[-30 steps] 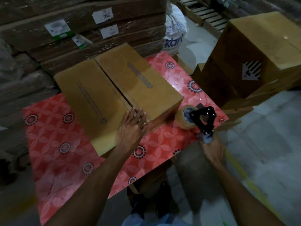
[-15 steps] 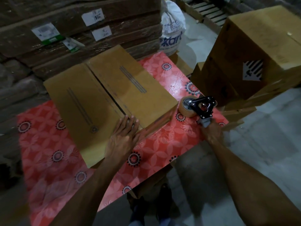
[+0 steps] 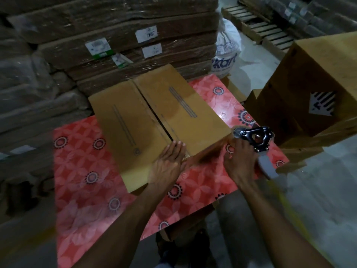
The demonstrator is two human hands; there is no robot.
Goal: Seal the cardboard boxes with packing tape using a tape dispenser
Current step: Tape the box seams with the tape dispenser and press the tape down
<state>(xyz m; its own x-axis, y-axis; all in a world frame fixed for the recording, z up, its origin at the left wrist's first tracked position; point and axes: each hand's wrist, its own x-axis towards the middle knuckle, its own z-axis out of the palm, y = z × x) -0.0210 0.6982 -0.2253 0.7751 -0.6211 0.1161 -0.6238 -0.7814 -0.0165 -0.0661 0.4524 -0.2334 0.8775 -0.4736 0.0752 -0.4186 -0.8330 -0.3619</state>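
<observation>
Cardboard box sits mid-table on the red cloth, seam untaped. Left hand presses flat, open, at the near seam end. Right hand, gripping the tape dispenser, has swung in to the box's near right corner; taping looks imminent.

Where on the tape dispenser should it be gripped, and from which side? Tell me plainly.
Grip the tape dispenser by its grey handle, coming from the near side, as the right hand does. The handle sticks out toward the person, while the black frame and tape roll point at the cardboard box. Wrapping the fingers there keeps them clear of the tape end.
</observation>
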